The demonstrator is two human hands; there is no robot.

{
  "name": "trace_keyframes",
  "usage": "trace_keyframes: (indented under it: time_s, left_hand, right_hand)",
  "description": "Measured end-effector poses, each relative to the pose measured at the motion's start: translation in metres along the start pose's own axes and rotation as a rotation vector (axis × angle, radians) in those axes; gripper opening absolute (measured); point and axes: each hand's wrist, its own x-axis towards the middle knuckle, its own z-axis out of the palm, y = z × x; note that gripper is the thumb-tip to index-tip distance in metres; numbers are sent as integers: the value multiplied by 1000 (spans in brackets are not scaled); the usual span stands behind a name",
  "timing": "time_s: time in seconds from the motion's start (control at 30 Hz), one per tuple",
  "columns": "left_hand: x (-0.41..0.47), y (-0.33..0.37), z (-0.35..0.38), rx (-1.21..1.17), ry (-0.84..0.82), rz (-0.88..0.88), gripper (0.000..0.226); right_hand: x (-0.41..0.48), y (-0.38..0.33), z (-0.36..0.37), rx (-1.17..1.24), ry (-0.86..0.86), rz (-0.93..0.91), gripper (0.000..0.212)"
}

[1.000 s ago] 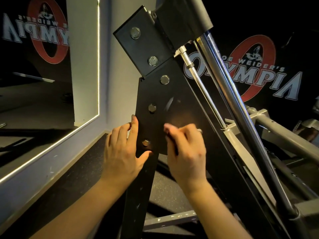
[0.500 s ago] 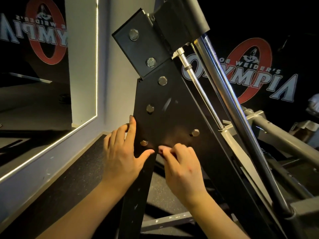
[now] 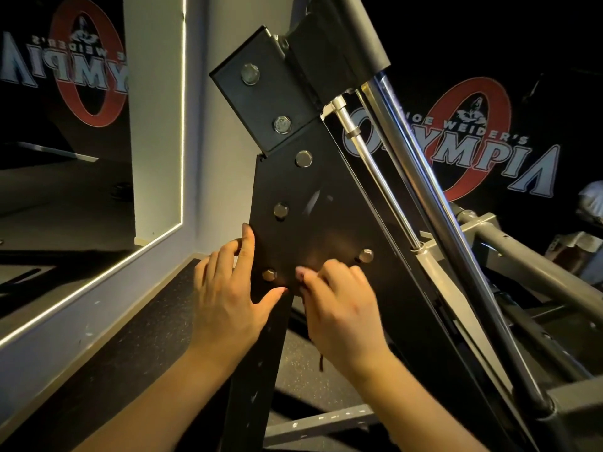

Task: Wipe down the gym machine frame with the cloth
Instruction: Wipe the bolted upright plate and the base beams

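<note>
The gym machine frame's black steel plate (image 3: 326, 223), studded with several bolts, slants up in the middle of the view. My left hand (image 3: 228, 295) rests on the plate's left edge, fingers straight along it and thumb on the face near the lower left bolt (image 3: 269, 275). My right hand (image 3: 339, 305) has curled fingers that press a dark cloth against the plate's lower edge. The cloth is almost wholly hidden under the hand. A dark thread (image 3: 321, 362) hangs below the hand.
Chrome guide rods (image 3: 434, 203) run diagonally just right of the plate. Grey frame tubes (image 3: 522, 265) lie at the right. A lit mirror (image 3: 65, 158) and white wall fill the left. Speckled rubber floor (image 3: 156, 321) lies below, with a grey base bar (image 3: 319, 422).
My right hand slid down the plate from its middle to the lower edge, uncovering the right bolt. My left hand stayed on the left edge.
</note>
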Motion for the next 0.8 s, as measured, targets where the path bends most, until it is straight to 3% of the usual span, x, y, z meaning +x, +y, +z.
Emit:
trace_keyframes:
  time_s: [0.13,0.2,0.4,0.6,0.67,0.8]
  left_hand:
    - [0,1,1,-4,8,3,105]
    - [0,0,0,5,3,8,109]
    - [-1,-1,0,40,30,43,109]
    - [1,-3,0,31,19,51,103]
    - [1,-3,0,21,23,45,100]
    - [0,-5,1,38,22,61,101]
  right_hand:
    - [72,21,-32,-43,318,92,13]
    - [79,16,-27,-20,365,134,13]
    - [26,-2,-3,-4,12,-66,17]
    - [105,21,-39,-19,395,99,13]
    - [92,4,-21,19,356,106,15]
    - [50,-11,-8,-2,80,-46,24]
